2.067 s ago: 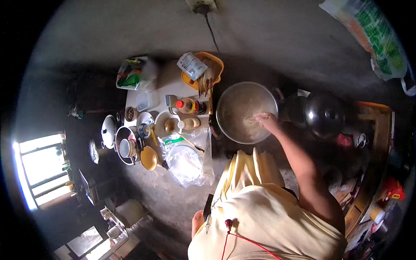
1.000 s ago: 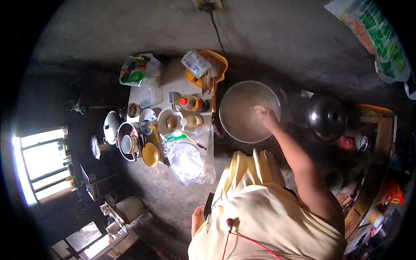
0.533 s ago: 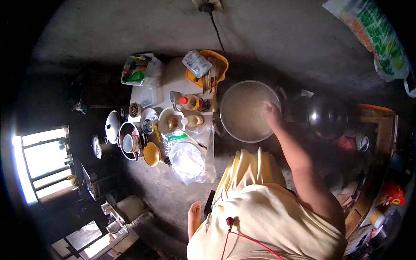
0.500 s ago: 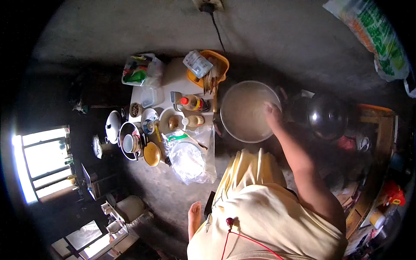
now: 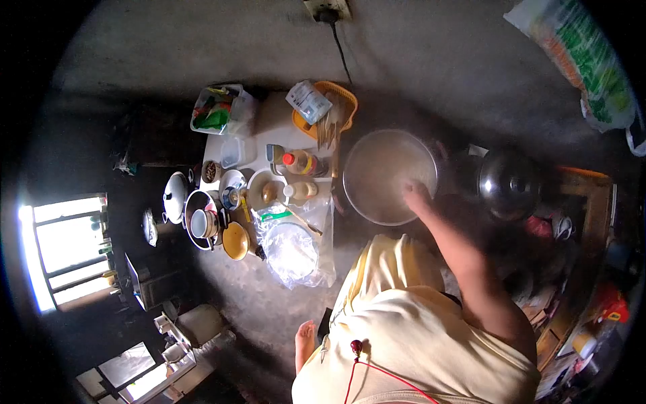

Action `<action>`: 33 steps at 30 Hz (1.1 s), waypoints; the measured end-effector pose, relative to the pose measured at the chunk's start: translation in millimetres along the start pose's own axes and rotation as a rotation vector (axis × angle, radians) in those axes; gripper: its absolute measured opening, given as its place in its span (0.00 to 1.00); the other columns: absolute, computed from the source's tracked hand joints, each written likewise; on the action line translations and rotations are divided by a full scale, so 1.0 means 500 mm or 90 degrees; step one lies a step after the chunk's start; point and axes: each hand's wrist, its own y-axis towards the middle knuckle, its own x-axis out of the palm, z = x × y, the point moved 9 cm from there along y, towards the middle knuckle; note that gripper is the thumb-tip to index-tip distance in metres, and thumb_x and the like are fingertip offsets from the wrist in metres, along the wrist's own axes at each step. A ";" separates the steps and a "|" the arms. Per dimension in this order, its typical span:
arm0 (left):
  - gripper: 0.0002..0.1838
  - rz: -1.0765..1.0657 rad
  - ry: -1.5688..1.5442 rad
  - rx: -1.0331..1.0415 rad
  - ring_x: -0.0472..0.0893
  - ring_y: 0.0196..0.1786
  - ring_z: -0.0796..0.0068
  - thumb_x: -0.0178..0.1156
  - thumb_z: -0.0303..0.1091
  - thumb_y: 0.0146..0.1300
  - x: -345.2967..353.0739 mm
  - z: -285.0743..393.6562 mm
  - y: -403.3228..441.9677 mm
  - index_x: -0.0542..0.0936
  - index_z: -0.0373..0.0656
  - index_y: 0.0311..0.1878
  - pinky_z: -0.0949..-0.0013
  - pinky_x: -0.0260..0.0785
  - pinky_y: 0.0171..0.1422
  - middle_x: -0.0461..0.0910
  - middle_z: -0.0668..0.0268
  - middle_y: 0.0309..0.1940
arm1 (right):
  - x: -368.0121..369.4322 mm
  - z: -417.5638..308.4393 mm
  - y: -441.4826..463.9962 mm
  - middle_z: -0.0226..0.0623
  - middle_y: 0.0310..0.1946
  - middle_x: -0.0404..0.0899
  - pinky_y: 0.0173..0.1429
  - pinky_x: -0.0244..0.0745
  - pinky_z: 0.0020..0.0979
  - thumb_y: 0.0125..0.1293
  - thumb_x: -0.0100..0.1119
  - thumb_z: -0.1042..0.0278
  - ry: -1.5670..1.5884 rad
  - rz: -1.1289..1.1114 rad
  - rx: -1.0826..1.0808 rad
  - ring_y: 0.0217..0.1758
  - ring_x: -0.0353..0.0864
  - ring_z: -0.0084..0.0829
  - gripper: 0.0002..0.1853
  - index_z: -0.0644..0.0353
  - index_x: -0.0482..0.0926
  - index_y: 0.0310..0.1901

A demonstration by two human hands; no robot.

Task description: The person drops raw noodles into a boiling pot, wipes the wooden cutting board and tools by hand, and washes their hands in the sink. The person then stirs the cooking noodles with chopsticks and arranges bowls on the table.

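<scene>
A wide round metal pot (image 5: pixel 367 214) full of cloudy, pale liquid stands in front of me. My right hand (image 5: pixel 416 195) is over the near right part of this pot, its fingers closed. What they hold, if anything, is too small and blurred to make out. Down at my left side, near the hem of my cream shirt (image 5: pixel 417 323), hangs my left hand (image 5: pixel 306 332). Its fingers look loosely apart, with nothing visible in them.
Left of the pot, a table holds a soy-sauce-like bottle (image 5: pixel 299 161), a yellow basket (image 5: pixel 346 111), a clear plastic tub (image 5: pixel 235 118), bowls and a plastic bag (image 5: pixel 289 249). A dark, shiny round lid or wok (image 5: pixel 508 185) is at right. A patterned bag (image 5: pixel 579 60) hangs upper right.
My right hand has moved toward me and slightly left across the pot, from its right side to its near part. My left hand stays at my side.
</scene>
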 end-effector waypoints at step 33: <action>0.16 -0.021 0.391 0.160 0.77 0.44 0.70 0.49 0.40 0.63 0.079 0.108 0.043 0.76 0.37 0.46 0.69 0.67 0.50 0.78 0.58 0.38 | -0.705 0.256 -0.161 0.47 0.44 0.74 0.45 0.69 0.43 0.65 0.43 0.53 -0.234 0.350 0.256 0.46 0.73 0.49 0.18 0.57 0.69 0.46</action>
